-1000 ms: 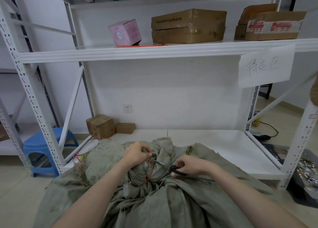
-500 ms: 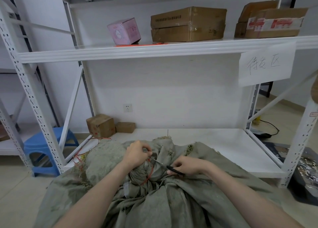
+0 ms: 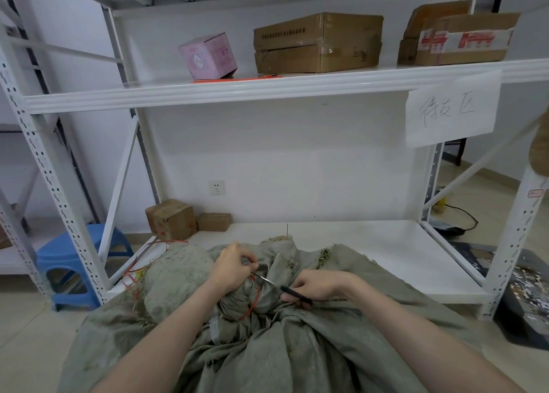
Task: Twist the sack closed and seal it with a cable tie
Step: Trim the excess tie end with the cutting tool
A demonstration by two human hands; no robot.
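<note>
Moved: scissors point(image 3: 279, 286) closer to cable tie point(image 3: 255, 300).
Left hand point(image 3: 230, 269): pinches the tie's tail.
Right hand point(image 3: 315, 287): grips scissors, blades pointing left.

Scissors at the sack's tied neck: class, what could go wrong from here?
1. The scissors point close to the fingers of the left hand, which pinches the red cable tie; a snip could nick them.
2. The blades lie near the bunched sack, so they might cut cloth, or the loop, undoing the seal.
</note>
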